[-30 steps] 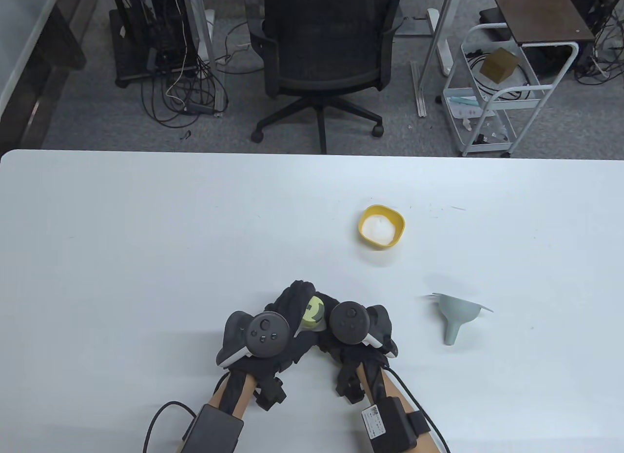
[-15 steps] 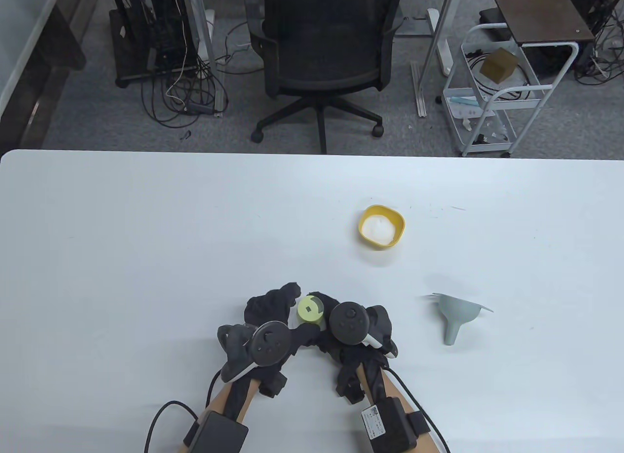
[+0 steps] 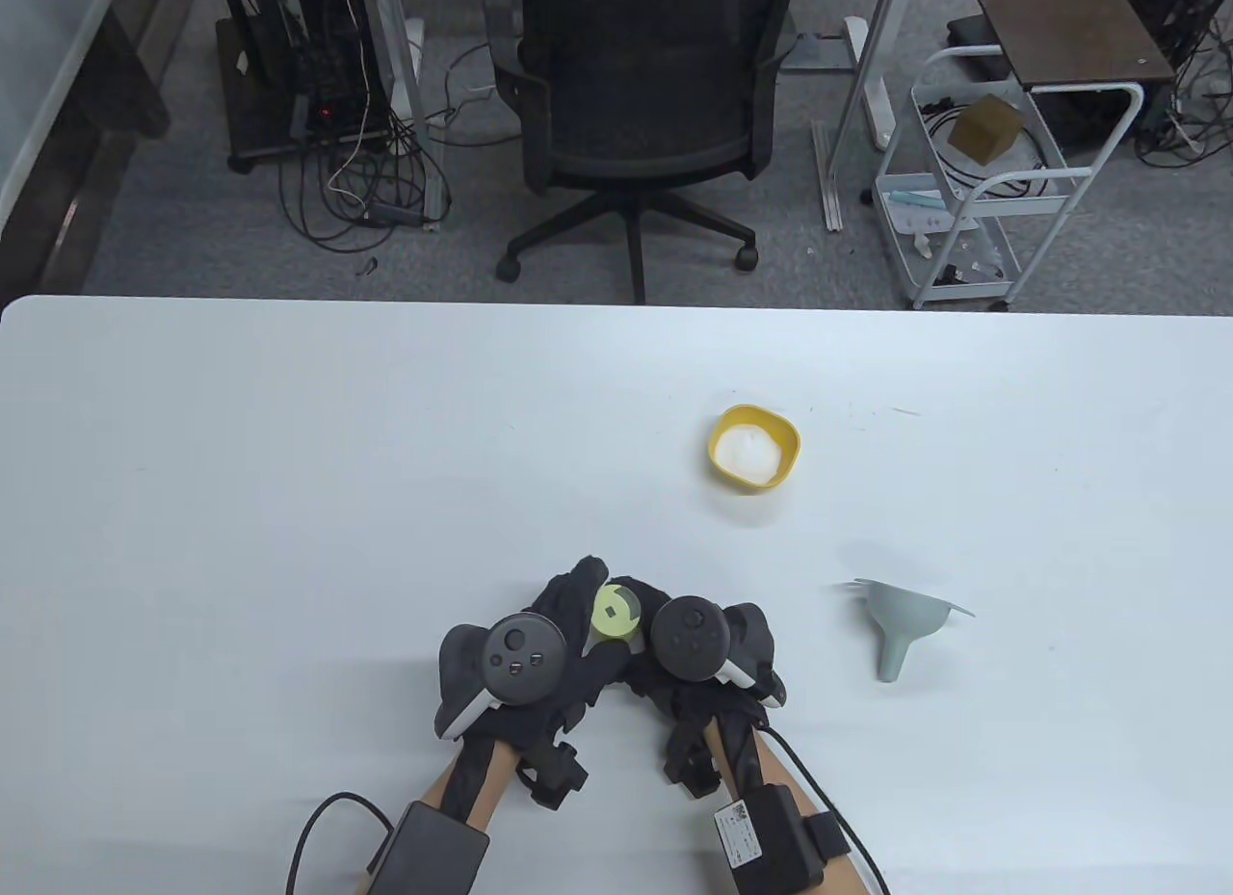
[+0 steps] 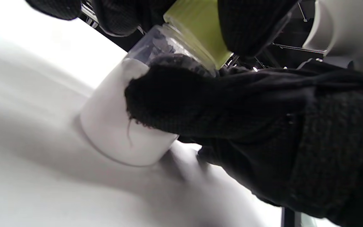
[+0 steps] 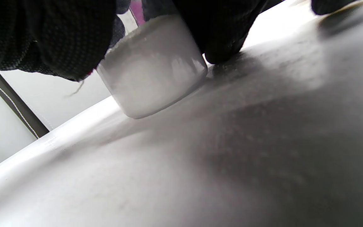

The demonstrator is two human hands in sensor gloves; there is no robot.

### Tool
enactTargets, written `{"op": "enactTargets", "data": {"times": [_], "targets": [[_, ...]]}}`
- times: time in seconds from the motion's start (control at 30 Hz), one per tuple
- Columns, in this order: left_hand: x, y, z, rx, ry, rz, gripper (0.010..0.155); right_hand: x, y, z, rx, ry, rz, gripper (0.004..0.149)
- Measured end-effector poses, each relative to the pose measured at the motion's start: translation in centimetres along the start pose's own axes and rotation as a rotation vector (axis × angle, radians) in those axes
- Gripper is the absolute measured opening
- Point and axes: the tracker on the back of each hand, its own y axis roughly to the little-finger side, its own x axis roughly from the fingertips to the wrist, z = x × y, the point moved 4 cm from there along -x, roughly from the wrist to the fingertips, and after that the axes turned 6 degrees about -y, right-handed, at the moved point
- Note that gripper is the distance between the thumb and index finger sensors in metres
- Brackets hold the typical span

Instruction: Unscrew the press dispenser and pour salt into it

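- Dispenser (image 3: 613,618) stands on bench (image 3: 289,500) between your hands.
- Left hand (image 3: 539,644) fingers (image 4: 254,25) pinch green cap (image 4: 197,28); right hand (image 3: 703,644) fingers wrap the body.
- Twist cap only, keep base flat on bench.

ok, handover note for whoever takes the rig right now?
Left hand: fingers on the green cap of the dispenser.
Right hand: holds the jar body upright on the table.
Bowl of salt sits farther back; the funnel lies on its side right of the hands.
Done: dispenser gripped, cap on.
Left: finish unscrewing, lift cap off, pour in salt.
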Motion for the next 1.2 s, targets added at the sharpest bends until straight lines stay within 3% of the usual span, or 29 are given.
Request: {"op": "enactTargets", "data": {"times": [0.3, 0.77, 0.87, 1.07, 1.2], "targets": [[0.2, -0.5, -1.1, 0.012, -0.075, 0.016, 0.091, 0.0, 0.0, 0.0, 0.0, 0.0, 0.0, 0.089], [1.3, 1.0, -7.5, 0.198, -0.236, 0.006, 0.094, 0.1, -0.1, 0.0, 0.0, -0.014, 0.017, 0.089], [1.5, 1.8, -8.4, 0.178, -0.254, -0.006, 0.093, 0.3, -0.2, 0.1, -0.049, -0.043, 0.046, 0.094], [1.7, 4.1, -9.8, 0.207, -0.301, -0.065, 0.09, 2.2, -1.1, 2.1, -0.143, -0.01, 0.116, 0.101], [2.0, 5.3, -10.6, 0.099, -0.336, -0.113, 0.089, 3.7, -1.3, 4.1, -0.127, 0.046, 0.133, 0.1]]}}
